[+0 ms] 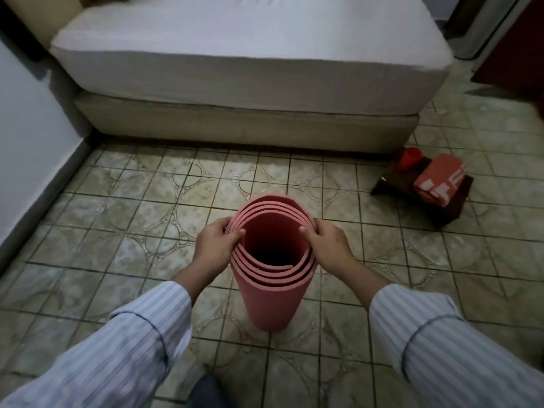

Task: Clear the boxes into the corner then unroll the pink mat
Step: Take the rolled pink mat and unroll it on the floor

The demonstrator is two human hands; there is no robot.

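Fingers (235, 232) of the left hand (216, 242) and right hand (326, 244) are clasped over opposite rims of the pink mat (272, 293). The mat is held rolled and upright on the tiled floor (117, 231).

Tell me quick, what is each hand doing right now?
Left hand: closed on the left rim of the rolled pink mat, which stands upright on the floor.
Right hand: closed on the mat's right rim.
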